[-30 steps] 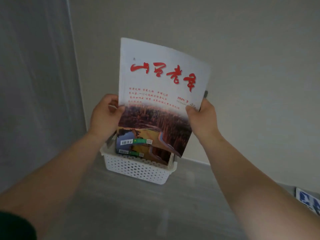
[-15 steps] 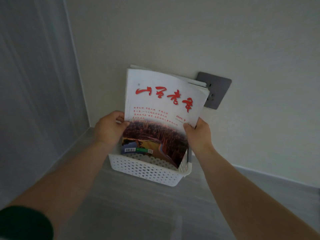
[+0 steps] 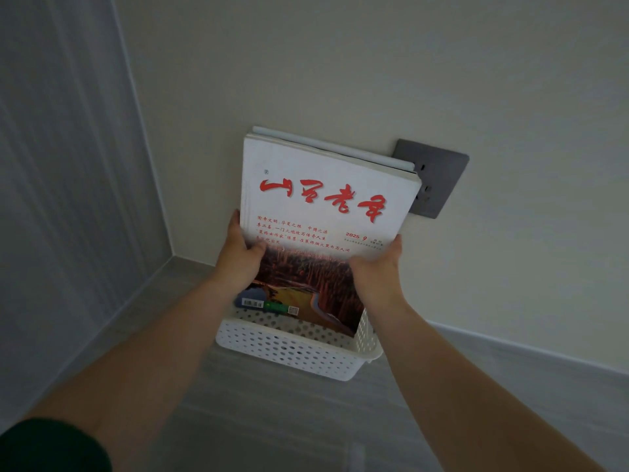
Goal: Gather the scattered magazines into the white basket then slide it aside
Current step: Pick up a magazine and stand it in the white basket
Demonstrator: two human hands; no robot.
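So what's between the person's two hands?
Head view: a stack of magazines, gripped at its sides by the left hand and right hand, lower end in the white basket.

The back wall (image 3: pixel 340 63) blocks the basket (image 3: pixel 289 349) at 12 o'clock; the side wall (image 3: pixel 61 165) stands farther off at 9 o'clock. Upright magazines (image 3: pixel 326 206) fill the basket's rear. The floor (image 3: pixel 272 420) lies open at 3 and 6 o'clock.

Magazines (image 3: pixel 326 199) stand upright in basket (image 3: pixel 289 349), leaning back against wall (image 3: pixel 374 63). Basket sits on floor (image 3: pixel 272 420) near corner. Left hand (image 3: pixel 240 257) at stack's left edge, right hand (image 3: pixel 377 267) at its right; socket plate (image 3: pixel 439 178) behind stack's upper right.
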